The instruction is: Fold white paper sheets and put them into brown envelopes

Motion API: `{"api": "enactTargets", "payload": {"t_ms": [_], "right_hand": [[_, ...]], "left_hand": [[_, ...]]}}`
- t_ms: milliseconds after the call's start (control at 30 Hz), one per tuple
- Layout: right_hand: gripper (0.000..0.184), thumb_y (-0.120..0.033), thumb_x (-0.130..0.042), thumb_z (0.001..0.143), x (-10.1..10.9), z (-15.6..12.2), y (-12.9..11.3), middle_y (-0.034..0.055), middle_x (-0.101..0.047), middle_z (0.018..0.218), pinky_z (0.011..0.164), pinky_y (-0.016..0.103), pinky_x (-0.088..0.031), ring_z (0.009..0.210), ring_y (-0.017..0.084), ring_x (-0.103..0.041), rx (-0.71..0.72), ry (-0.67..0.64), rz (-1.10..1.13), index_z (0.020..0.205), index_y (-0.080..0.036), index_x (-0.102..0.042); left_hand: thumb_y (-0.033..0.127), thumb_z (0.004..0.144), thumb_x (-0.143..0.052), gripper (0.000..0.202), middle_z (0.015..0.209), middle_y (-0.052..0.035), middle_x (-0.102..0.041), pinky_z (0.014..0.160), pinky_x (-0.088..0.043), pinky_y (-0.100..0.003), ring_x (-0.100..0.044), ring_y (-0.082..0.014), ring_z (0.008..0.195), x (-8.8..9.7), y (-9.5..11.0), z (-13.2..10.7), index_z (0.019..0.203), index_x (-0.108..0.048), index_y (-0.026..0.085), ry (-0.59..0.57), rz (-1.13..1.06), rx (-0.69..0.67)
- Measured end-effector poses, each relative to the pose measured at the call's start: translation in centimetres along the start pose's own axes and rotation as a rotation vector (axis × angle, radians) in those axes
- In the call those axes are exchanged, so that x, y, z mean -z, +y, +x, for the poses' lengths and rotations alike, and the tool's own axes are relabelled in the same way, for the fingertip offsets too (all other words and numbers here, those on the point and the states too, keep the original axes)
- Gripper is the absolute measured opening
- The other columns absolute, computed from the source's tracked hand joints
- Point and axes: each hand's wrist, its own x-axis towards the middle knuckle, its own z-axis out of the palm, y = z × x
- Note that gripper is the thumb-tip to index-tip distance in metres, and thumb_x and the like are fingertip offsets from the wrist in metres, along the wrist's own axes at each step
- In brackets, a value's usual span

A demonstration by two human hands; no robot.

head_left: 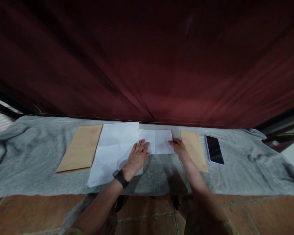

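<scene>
My left hand (137,157) lies flat with fingers stretched out, pressing on the left end of a folded white paper (160,141) and overlapping a larger creased white sheet (112,147). A black band sits on that wrist. At the folded paper's right edge, my right hand (178,146) has its fingers bent down onto the paper. Both papers rest on a grey cloth (26,156).
A brown envelope (80,150) lies left of the large sheet. A second brown envelope (194,148) lies right of my right hand, with a dark phone (214,149) beside it. A dark red curtain (147,58) hangs behind. Tiled floor (26,212) shows below.
</scene>
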Motion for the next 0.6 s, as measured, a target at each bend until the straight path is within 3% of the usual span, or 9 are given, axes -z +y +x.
{"api": "enactTargets", "payload": {"t_ms": [100,167,267,333,433,600], "right_hand": [[0.029,-0.042,-0.074,0.071,1.1,-1.0,-0.1,0.0019,-0.070,0.071,0.052,0.026,-0.047,0.061,0.018,-0.064,-0.087,-0.145,0.308,0.087,-0.019,-0.068],[0.031,-0.038,-0.079,0.065,1.6,-2.1,-0.1,0.0026,-0.073,0.075,0.055,0.028,-0.053,0.064,0.019,-0.067,-0.130,-0.217,0.531,0.089,-0.022,-0.067],[0.030,-0.036,-0.077,0.068,1.8,-4.0,0.1,0.0054,-0.076,0.086,0.066,0.035,-0.061,0.077,0.024,-0.073,-0.138,-0.177,0.716,0.092,-0.024,-0.064],[0.029,-0.038,-0.072,0.075,1.3,-5.7,0.5,0.0071,-0.077,0.095,0.074,0.038,-0.063,0.090,0.026,-0.074,-0.131,-0.126,0.792,0.097,-0.023,-0.062],[0.028,-0.039,-0.070,0.079,-0.6,-8.7,1.5,0.0058,-0.076,0.106,0.089,0.037,-0.061,0.107,0.023,-0.071,-0.117,-0.046,0.911,0.102,-0.025,-0.061],[0.026,-0.049,-0.066,0.083,-3.2,-11.8,2.5,0.0063,-0.075,0.105,0.089,0.040,-0.061,0.109,0.024,-0.070,-0.024,-0.105,0.827,0.098,-0.028,-0.063]], "left_hand": [[0.023,0.100,-0.043,0.047,0.158,-0.0164,-0.042,0.120,-0.032,-0.054,-0.039,-0.0310,0.147,0.3,-0.2,0.2,0.146,-0.050,0.017,0.001,-0.009,-0.010],[0.017,0.099,-0.042,0.048,0.158,-0.0161,-0.042,0.121,-0.030,-0.054,-0.037,-0.0305,0.148,0.8,-0.3,0.4,0.146,-0.050,0.016,0.041,-0.030,-0.022],[0.016,0.099,-0.040,0.051,0.162,-0.0158,-0.036,0.121,-0.031,-0.050,-0.031,-0.0277,0.151,2.0,0.4,0.6,0.150,-0.043,0.016,0.146,-0.118,-0.075],[0.025,0.100,-0.043,0.054,0.165,-0.0135,-0.030,0.121,-0.031,-0.049,-0.026,-0.0259,0.153,2.6,1.6,0.2,0.154,-0.036,0.020,0.183,-0.200,-0.162],[0.035,0.097,-0.053,0.065,0.166,-0.0111,-0.028,0.123,-0.028,-0.049,-0.025,-0.0251,0.154,2.9,4.1,-1.2,0.157,-0.029,0.023,0.148,-0.253,-0.307],[0.018,0.097,-0.048,0.056,0.161,-0.0113,-0.039,0.121,-0.028,-0.043,-0.037,-0.0237,0.147,1.3,7.0,-3.5,0.153,-0.038,0.018,0.105,-0.115,-0.348]]}}
